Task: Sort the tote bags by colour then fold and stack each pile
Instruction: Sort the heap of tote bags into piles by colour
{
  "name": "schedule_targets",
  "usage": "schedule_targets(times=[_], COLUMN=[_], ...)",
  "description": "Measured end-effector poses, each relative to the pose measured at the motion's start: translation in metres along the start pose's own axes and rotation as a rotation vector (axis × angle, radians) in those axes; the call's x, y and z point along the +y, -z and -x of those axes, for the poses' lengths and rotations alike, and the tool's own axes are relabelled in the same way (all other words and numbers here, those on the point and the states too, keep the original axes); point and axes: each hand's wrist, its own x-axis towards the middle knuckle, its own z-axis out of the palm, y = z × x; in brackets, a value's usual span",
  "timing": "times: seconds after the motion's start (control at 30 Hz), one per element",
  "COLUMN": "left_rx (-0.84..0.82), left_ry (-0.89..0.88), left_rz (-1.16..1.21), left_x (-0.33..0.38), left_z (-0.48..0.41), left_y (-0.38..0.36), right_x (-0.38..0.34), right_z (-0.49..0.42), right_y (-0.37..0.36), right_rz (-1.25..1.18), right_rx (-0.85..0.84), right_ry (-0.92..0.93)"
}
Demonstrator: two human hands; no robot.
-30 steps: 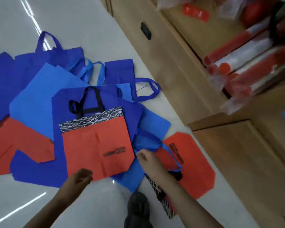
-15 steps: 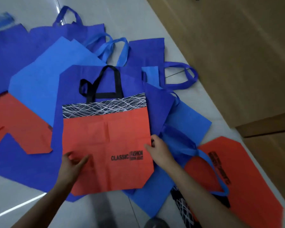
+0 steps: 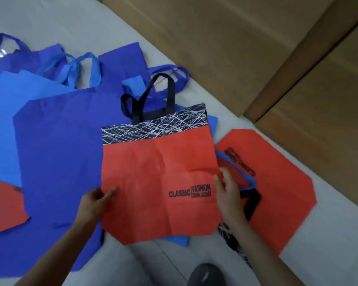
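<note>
Your two hands hold one red tote bag [image 3: 153,182] between them, spread flat and face up. Your left hand [image 3: 93,205] pinches its left edge low down, thumb on top of the cloth and the fingers curled at the edge. Your right hand [image 3: 228,195] grips the right edge, thumb laid on the red just above the black "CLASSIC FASHION" print. Whether the bag rests on the pile or is raised a little off it cannot be told.

Away from your hands, the bag's top carries a black band with white scribbled lines, and its black handles [image 3: 153,96] lie beyond that, one looped over the other.

Under the bag and out past your left hand lies a dark blue bag [image 3: 60,162]. A light blue bag [image 3: 4,124] shows beyond that, and the corner of another red bag [image 3: 2,205] sits well to the left of your left hand.

Just beside your right hand, on its outer side, a second red bag [image 3: 281,182] lies flat on the pale floor [image 3: 112,23], with a light blue handle [image 3: 236,168] curving across it close to your fingers. Beyond that bag runs a wooden cabinet [image 3: 236,48]. Nearer you than both hands, a dark shoe [image 3: 205,274] shows at the bottom edge.
</note>
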Motion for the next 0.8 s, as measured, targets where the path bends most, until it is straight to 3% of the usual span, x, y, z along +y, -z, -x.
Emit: schedule_targets(times=[0.13, 0.23, 0.3, 0.4, 0.5, 0.6, 0.7, 0.8], left_rx=[-0.116, -0.136, -0.146, -0.165, -0.142, -0.129, -0.107, -0.089], left_ry=[-0.170, -0.225, -0.252, -0.239, -0.265, -0.288, -0.297, -0.301], left_rz=[0.089, 0.148, 0.147, 0.157, 0.136, 0.154, 0.161, 0.135], left_x=[0.012, 0.017, 0.018, 0.020, 0.020, 0.019, 0.015, 0.013], left_z=[0.006, 0.002, 0.008, 0.021, 0.018, 0.018, 0.028, 0.034], left_y=[-0.034, -0.053, -0.058, -0.056, -0.053, -0.050, -0.050, -0.052], right_x=[0.038, 0.079, 0.104, 0.129, 0.138, 0.126, 0.125, 0.124], right_z=[0.009, -0.002, -0.006, -0.003, -0.018, -0.041, -0.029, 0.005], right_y=[0.053, 0.093, 0.123, 0.162, 0.183, 0.183, 0.172, 0.164], right_rz=[0.059, 0.287, 0.442, 0.634, 0.863, 0.880, 0.885, 0.948], right_rx=[-0.014, 0.205, 0.284, 0.195, -0.018, -0.162, -0.176, -0.061], right_ry=[-0.060, -0.036, -0.136, -0.330, -0.351, -0.382, -0.485, -0.612])
